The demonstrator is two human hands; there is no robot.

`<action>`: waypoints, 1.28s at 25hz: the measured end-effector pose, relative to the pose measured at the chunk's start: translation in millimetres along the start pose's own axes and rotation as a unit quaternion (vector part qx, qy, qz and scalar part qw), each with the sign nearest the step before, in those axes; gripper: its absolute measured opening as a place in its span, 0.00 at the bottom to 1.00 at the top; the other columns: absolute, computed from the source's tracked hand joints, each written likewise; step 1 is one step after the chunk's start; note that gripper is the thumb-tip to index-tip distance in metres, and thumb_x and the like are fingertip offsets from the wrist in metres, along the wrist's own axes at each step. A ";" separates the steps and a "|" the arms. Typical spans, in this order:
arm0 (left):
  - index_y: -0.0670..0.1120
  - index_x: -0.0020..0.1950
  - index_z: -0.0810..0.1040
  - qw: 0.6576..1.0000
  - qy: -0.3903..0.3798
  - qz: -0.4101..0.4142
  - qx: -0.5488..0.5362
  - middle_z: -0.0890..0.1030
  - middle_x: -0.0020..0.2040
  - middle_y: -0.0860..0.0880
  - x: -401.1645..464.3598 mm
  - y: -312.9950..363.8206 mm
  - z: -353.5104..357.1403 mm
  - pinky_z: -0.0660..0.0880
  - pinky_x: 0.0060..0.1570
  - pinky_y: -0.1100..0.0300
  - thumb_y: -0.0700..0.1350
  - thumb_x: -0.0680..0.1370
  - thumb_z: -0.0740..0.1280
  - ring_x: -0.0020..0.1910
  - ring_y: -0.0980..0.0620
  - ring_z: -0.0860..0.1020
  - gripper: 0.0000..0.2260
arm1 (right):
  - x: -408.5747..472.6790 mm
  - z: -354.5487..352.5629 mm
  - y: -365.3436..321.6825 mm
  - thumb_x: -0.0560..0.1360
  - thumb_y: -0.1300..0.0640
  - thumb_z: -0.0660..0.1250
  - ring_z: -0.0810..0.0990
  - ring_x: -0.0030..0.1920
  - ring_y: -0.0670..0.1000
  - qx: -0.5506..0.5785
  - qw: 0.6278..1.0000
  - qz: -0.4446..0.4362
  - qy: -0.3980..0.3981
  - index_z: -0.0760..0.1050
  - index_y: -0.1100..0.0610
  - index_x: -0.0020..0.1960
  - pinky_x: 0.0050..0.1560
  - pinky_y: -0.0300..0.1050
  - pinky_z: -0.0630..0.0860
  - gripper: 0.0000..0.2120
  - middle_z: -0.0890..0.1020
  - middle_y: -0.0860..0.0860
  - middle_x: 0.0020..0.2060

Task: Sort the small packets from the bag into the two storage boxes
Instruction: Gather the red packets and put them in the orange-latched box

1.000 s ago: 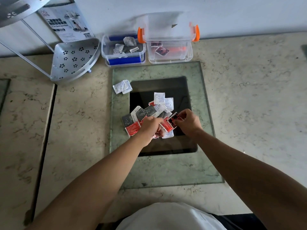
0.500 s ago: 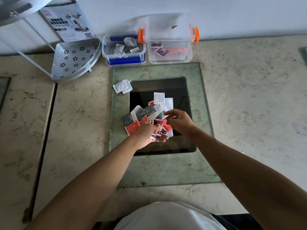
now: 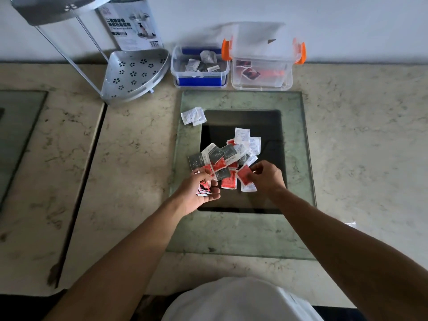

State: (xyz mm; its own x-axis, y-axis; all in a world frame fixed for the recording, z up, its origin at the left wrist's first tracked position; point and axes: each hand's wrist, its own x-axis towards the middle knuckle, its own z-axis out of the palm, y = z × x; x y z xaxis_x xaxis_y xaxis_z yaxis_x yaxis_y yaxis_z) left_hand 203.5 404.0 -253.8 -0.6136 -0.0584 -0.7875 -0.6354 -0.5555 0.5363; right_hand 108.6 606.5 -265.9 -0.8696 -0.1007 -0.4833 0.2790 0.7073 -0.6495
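Two hands sorting a heap of small packets on a marble desk

Two bare arms reach forward from the bottom of the head view over a pale marble desk (image 3: 347,135); a pile of small packets (image 3: 228,158), red, dark grey and white, lies heaped on a dark square panel (image 3: 266,126) set in a green glass plate (image 3: 231,232). The left hand (image 3: 199,192) lies palm up, fingers curled round a small stack of red and black packets (image 3: 203,187), at the near left edge of the pile; the right hand (image 3: 266,176) pinches the edge of a red packet (image 3: 244,176) between thumb and fingertips, at the near right edge of the pile. Two white packets (image 3: 193,115) lie apart on the far left corner of the glass. Against the wall behind stand two open storage boxes, side by side; the blue-based box (image 3: 199,81) already holds white and grey packets; the clear box with orange clasps (image 3: 261,82) holds a few red ones. A perforated metal corner rack (image 3: 134,75) stands to the left of the boxes.

Judging by this, the step in hand is gathering red packets into the left hand; the next move probably calls for lifting the pinched packet free without dragging its neighbours, adding it to the stack, then carrying the bundle to the clear box; many packets remain unsorted.
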 end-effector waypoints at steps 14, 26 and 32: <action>0.40 0.60 0.78 0.999 0.039 0.031 0.003 0.80 0.41 0.37 -4.9 3.9 -28.7 0.82 0.44 0.46 0.32 0.77 0.55 0.35 0.41 0.81 0.17 | -26.8 51.3 -23.8 0.73 0.46 0.71 0.80 0.54 0.57 -0.179 0.982 -0.060 -0.019 0.69 0.52 0.67 0.45 0.51 0.78 0.26 0.77 0.54 0.59; 0.47 0.53 0.78 0.755 0.152 0.257 0.584 0.85 0.51 0.46 27.9 6.1 -24.0 0.80 0.47 0.50 0.44 0.69 0.78 0.48 0.45 0.83 0.15 | -18.9 39.4 -19.7 0.72 0.50 0.75 0.80 0.46 0.51 -0.125 0.989 -0.046 -0.058 0.72 0.55 0.56 0.42 0.47 0.79 0.18 0.79 0.50 0.49; 0.46 0.42 0.78 0.827 0.183 0.254 0.466 0.81 0.40 0.52 19.2 6.2 -31.8 0.66 0.29 0.69 0.42 0.70 0.75 0.34 0.57 0.76 0.07 | -17.1 24.1 -15.3 0.75 0.53 0.70 0.80 0.40 0.48 0.049 0.995 0.055 0.070 0.74 0.54 0.56 0.43 0.47 0.78 0.12 0.82 0.50 0.46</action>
State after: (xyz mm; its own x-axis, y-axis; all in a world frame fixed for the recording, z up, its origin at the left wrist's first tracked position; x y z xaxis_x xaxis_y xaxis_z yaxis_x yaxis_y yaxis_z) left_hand 202.6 373.1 -275.3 -0.8383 -0.4297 -0.3354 -0.5284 0.4893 0.6938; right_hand 129.0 580.4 -261.8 -0.8781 0.0756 -0.4724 0.4071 0.6367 -0.6549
